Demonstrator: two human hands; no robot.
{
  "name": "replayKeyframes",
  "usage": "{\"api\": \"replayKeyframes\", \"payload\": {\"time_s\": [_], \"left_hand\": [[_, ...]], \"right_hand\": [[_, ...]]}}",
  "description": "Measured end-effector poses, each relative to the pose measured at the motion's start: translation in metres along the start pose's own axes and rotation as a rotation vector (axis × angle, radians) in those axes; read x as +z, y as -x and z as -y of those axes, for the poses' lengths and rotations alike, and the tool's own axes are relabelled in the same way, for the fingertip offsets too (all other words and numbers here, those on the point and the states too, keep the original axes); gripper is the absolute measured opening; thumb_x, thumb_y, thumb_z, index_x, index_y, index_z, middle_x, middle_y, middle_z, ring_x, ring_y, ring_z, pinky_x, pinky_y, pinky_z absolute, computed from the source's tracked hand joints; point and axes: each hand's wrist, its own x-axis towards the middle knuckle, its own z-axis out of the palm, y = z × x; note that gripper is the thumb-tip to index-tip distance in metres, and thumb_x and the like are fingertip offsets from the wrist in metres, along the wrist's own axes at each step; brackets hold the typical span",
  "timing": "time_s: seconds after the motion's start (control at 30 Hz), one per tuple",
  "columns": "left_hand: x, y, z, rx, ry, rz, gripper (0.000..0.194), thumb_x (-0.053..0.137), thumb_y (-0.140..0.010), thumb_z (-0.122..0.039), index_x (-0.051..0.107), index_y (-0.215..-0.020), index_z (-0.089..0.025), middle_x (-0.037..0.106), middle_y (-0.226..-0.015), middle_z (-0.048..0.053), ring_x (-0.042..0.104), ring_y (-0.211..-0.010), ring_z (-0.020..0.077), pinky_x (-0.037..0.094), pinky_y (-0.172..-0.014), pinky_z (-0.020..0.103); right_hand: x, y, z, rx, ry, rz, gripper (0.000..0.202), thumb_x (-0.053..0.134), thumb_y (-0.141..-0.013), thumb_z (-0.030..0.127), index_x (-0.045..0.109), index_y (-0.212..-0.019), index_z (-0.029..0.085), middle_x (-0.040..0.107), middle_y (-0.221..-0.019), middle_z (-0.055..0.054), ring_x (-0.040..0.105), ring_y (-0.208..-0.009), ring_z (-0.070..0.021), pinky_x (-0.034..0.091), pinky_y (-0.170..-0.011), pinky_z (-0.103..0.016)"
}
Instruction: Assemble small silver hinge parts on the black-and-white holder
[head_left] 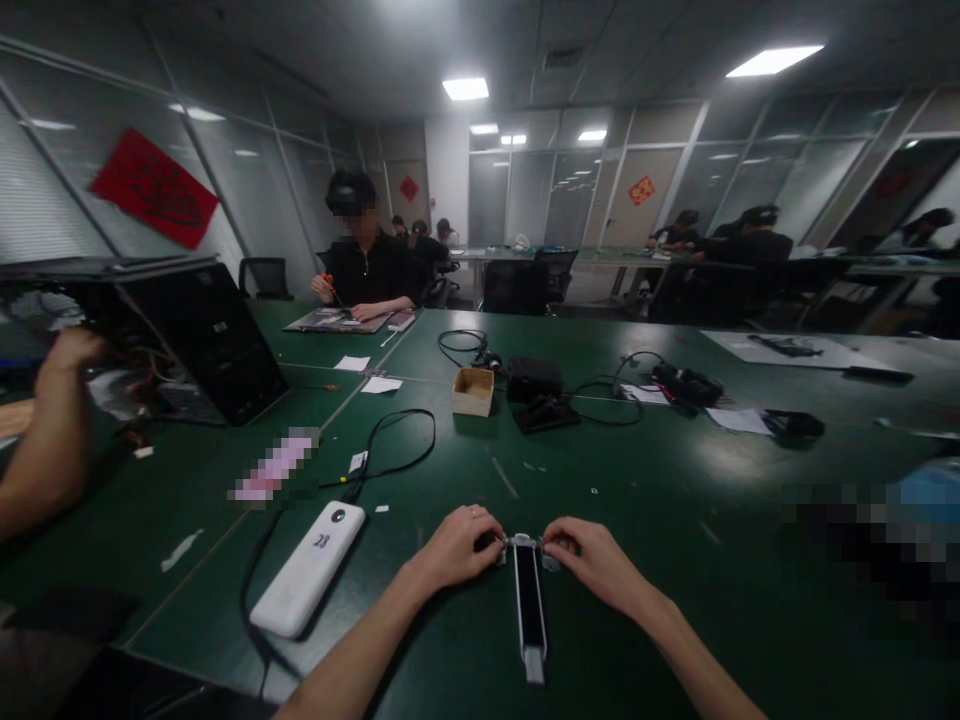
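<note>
A long, narrow device with a black middle strip and a white frame (530, 605) lies on the green table in front of me. At its far end is a whitish crosspiece (523, 540) with small parts out to either side. My left hand (463, 545) pinches the left side of that crosspiece, fingers curled. From the right, my right hand (589, 555) pinches its other side between thumb and fingertips. The exact small parts under my fingertips are partly hidden. Left of my left forearm lies a white power bank (309, 570) marked 28, with a black cable attached.
A small open cardboard box (472, 391) stands ahead, beside a black case (534, 378) and tangled cables. At left, a co-worker's arm (52, 430) reaches into an open black computer case (210, 340). Across the table sits another person (371, 260) holding an orange-handled tool.
</note>
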Motion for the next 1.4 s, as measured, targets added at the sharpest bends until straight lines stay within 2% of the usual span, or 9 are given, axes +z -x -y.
{"api": "replayKeyframes", "payload": {"time_s": [0.17, 0.47, 0.73, 1.1, 1.4], "left_hand": [[-0.002, -0.001, -0.002, 0.003, -0.003, 0.013, 0.008, 0.057, -0.084, -0.02, 0.062, -0.089, -0.019, 0.064, -0.086, 0.002, 0.057, -0.08, 0.0153, 0.041, -0.073, 0.026], [0.001, -0.001, 0.001, 0.016, 0.008, -0.005, 0.008, 0.057, -0.082, -0.018, 0.062, -0.088, -0.019, 0.063, -0.086, 0.002, 0.057, -0.08, 0.0162, 0.042, -0.074, 0.027], [0.0, -0.001, 0.0, 0.019, 0.019, 0.001, 0.008, 0.057, -0.082, -0.017, 0.062, -0.088, -0.018, 0.063, -0.085, 0.002, 0.057, -0.08, 0.0159, 0.042, -0.074, 0.027], [0.001, -0.001, 0.001, 0.028, 0.015, 0.005, 0.008, 0.056, -0.084, -0.018, 0.061, -0.089, -0.018, 0.063, -0.086, 0.002, 0.057, -0.08, 0.0158, 0.042, -0.074, 0.027], [0.001, -0.001, 0.0, 0.033, -0.008, -0.014, 0.007, 0.055, -0.084, -0.019, 0.06, -0.09, -0.018, 0.063, -0.086, 0.002, 0.057, -0.081, 0.0162, 0.042, -0.074, 0.027]], "right_hand": [[-0.001, 0.001, 0.002, 0.035, -0.043, 0.003, 0.018, 0.054, -0.086, 0.031, 0.066, -0.091, 0.019, 0.064, -0.082, -0.001, 0.057, -0.071, -0.0136, 0.043, -0.062, -0.024], [-0.005, 0.001, 0.007, 0.059, -0.063, 0.015, 0.014, 0.056, -0.083, 0.026, 0.066, -0.09, 0.019, 0.065, -0.081, -0.001, 0.056, -0.071, -0.0138, 0.044, -0.063, -0.024], [0.001, 0.0, -0.006, -0.004, -0.049, -0.005, 0.012, 0.055, -0.085, 0.022, 0.065, -0.09, 0.02, 0.063, -0.086, -0.001, 0.057, -0.076, -0.0148, 0.044, -0.067, -0.025], [0.004, -0.001, -0.002, 0.02, -0.06, 0.001, 0.014, 0.053, -0.086, 0.025, 0.066, -0.091, 0.021, 0.065, -0.081, 0.0, 0.057, -0.071, -0.0139, 0.043, -0.064, -0.025], [0.008, -0.002, -0.011, -0.044, 0.029, -0.025, 0.013, 0.055, -0.087, 0.024, 0.064, -0.095, 0.022, 0.063, -0.094, -0.002, 0.057, -0.084, -0.0157, 0.047, -0.075, -0.029]]}}
